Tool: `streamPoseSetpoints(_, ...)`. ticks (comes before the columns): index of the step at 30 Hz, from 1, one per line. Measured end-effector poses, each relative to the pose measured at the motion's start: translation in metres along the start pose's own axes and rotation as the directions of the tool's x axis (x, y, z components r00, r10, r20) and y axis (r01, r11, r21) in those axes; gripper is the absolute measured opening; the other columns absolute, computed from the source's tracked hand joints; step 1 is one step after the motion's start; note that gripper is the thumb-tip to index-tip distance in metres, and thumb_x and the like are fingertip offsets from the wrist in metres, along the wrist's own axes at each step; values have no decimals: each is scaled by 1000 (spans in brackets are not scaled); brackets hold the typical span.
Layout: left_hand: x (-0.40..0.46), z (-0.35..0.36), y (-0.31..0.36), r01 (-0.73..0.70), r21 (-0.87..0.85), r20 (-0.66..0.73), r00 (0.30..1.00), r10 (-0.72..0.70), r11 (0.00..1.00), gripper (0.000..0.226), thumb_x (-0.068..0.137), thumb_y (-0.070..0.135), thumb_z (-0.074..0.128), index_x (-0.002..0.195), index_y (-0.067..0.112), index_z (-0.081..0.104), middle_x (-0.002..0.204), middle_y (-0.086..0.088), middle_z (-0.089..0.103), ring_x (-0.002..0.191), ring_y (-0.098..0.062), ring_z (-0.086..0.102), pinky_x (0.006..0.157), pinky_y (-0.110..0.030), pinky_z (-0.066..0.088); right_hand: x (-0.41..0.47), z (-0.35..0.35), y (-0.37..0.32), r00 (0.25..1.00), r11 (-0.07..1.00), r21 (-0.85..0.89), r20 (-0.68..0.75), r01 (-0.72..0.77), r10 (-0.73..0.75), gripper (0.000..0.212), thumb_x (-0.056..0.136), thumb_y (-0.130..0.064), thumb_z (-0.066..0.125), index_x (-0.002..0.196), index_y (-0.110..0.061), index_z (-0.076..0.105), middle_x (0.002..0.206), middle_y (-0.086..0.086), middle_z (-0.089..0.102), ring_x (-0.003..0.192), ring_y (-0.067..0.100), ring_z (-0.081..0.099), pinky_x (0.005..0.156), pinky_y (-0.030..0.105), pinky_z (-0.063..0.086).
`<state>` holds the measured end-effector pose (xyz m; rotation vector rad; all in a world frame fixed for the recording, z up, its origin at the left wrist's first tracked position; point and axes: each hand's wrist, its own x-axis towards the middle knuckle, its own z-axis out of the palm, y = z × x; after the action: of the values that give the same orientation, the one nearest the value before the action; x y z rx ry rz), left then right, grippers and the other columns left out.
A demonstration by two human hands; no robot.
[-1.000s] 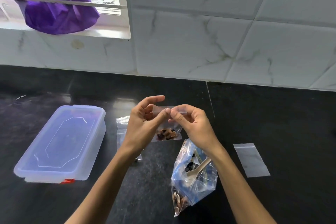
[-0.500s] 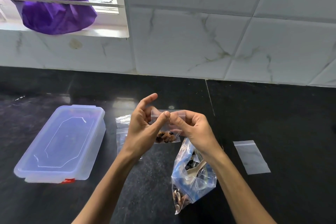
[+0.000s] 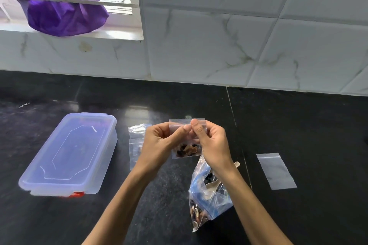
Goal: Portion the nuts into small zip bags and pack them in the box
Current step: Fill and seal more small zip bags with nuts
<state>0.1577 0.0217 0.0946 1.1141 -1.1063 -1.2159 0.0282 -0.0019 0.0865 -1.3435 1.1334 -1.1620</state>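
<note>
Box [image 3: 67,157] far left: translucent plastic, rectangular, rounded corners, lid on, red latch at the near end. Nothing packed that I can see.

Next, small bags [image 3: 136,145] flat on the black glossy counter [image 3: 318,125], partly behind the left hand; contents hard to tell.

Centre: left hand [image 3: 159,145] and right hand [image 3: 213,145] hold a small zip bag [image 3: 187,139] in the air, thumb and fingers of each pinching its top strip, likely sealing it. Nuts sit at its bottom.

Below: crinkly clear supply bag [image 3: 209,195], blue tint, nuts and a pale spoon inside.

Right: one empty flat bag [image 3: 276,171].

Roughly midway; boxing not started.
</note>
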Motion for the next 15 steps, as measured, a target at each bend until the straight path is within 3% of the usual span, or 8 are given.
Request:
streamPoseSetpoints(6,-2,5,-2,-16,-22,-137,990,13,1000,13,75,25,67,69,16,74,74,-9,73,74,-23,72,73,-32,59,-5,-5,-4,998,999,48,56,-5,3,20,90,-23,61,92,-5,70,80,4,75,74,18,73,68,30,58)
streamPoseSetpoints(10,-2,5,-4,-23,18,-142,989,26,1000,14,79,26,72,74,13,74,77,-14,72,79,-33,70,81,-45,58,-6,-5,1,1000,1000,2,30,-1,1,19,93,-20,58,95,-5,70,80,2,74,75,12,72,65,22,55)
streamPoseSetpoints(15,-5,12,-2,-34,19,-93,995,36,999,19,75,31,66,79,13,72,75,-4,74,75,-20,72,71,-27,58,-5,-1,9,999,999,-29,18,-28,28,29,97,-30,52,99,-7,70,88,9,74,85,22,72,81,45,57)
